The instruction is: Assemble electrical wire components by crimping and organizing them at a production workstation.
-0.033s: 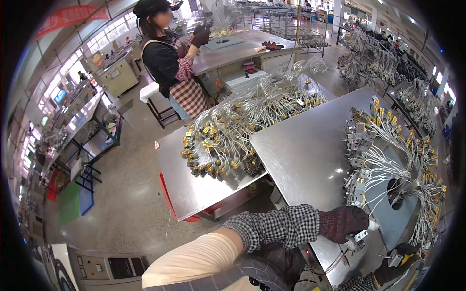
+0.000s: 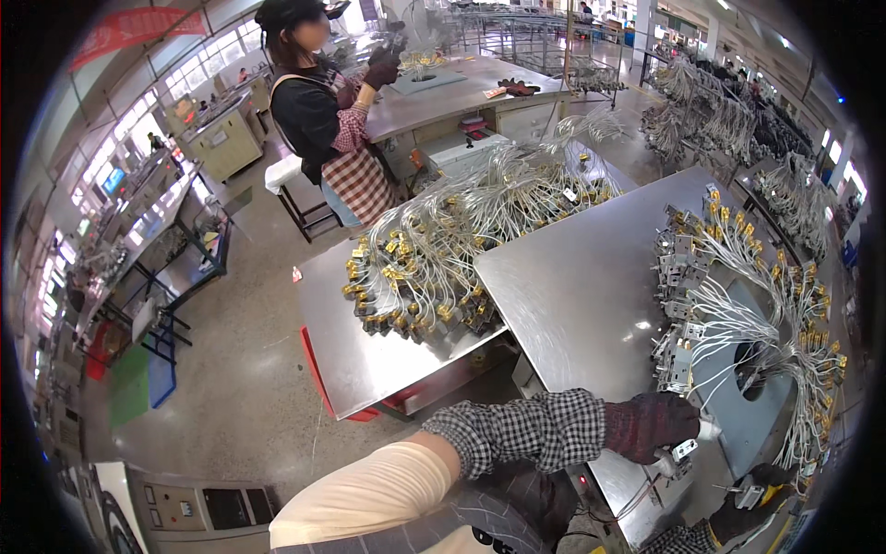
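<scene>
My left hand (image 2: 657, 428), in a dark red and black glove with white at the fingertips, is closed around a small silver metal fitting (image 2: 683, 451) at the near right part of the table. My right hand (image 2: 746, 515), in a dark glove, is lower and to the right, near the picture's rim. Its fingers are closed on a small silver and yellow metal piece (image 2: 753, 496); its exact kind is unclear. Beside both hands lies a grey-blue plate (image 2: 724, 420) with a round hole. White wires (image 2: 729, 319) with silver metal blocks (image 2: 680, 360) and yellow-tagged ends fan around it.
The steel tabletop (image 2: 572, 295) spreads left of the wire bundle. Beyond it, a lower steel table (image 2: 346, 374) carries a heap of similar wired parts (image 2: 443, 249). A co-worker (image 2: 318, 120) stands at a far bench. A red bin (image 2: 318, 374) sits under the lower table.
</scene>
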The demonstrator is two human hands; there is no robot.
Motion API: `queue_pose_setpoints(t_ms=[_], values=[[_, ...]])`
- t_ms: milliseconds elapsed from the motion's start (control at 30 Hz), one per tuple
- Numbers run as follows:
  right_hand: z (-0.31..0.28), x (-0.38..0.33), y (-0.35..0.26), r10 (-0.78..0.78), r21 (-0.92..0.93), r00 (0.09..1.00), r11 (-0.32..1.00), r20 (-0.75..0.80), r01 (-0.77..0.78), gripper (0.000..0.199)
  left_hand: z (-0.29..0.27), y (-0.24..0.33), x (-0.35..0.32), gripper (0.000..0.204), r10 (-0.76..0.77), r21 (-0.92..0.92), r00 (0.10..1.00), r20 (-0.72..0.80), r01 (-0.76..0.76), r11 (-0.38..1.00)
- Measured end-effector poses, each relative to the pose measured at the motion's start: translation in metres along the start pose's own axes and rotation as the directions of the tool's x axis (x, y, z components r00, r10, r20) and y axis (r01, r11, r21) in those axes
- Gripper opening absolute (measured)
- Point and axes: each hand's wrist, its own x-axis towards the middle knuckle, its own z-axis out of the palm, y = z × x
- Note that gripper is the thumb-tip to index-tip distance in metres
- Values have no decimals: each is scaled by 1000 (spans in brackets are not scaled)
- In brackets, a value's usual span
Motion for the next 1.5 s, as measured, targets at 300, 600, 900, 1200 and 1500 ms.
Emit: queue_pose_setpoints(t_ms=[300, 600, 900, 1200, 1500], values=[[72, -9, -35, 168, 320, 983, 930, 71, -182, 33, -124, 11, -35, 35, 191, 337, 972, -137, -135, 932], [141, -18, -52, 275, 563, 942, 817, -192, -124, 30, -241, -28, -145, 56, -460, 310, 724, -514, 657, 688], [89, -8, -30, 259, 480, 950, 865, -173, -148, 34, -286, -29, -209, 62, -720, -35, 288, -631, 917, 397], [75, -4, -18, 135, 506, 978, 839, 159, -198, 44, -260, -64, -257, 64, -733, -81, 293, -615, 901, 427], [113, -15, -34, 197, 351, 959, 929, -204, -116, 47, -251, -78, -255, 56, -721, -187, 288, -631, 845, 501]])
